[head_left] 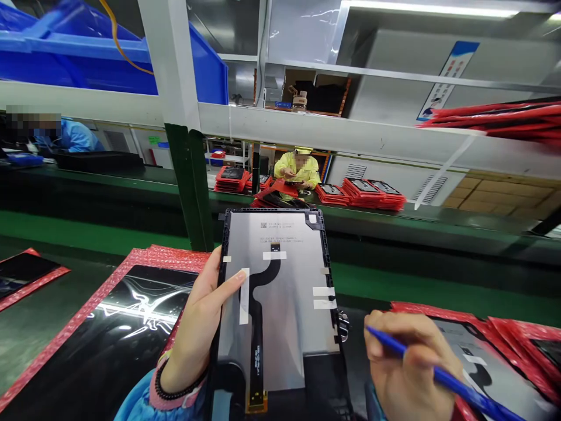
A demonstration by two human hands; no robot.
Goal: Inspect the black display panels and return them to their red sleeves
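The left hand (197, 327) grips the panel (280, 280) by its left edge, thumb flat on a tape strip (244, 295). The panel stands tilted above the bench (26, 321), so its back and cable (258, 327) face the person. The right hand (407, 368), closed around a pen (456, 387), waits just beside it.

Display panel back (284, 327) showing matt grey, frame black plastic; red bubble-wrap bag (162, 257), lower left, gleaming glossy; blue plastic pen (464, 390) shining.

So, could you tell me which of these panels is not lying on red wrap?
The middle panel, held by the left hand, grey back showing; the left panel and right panel lie on red wrap.
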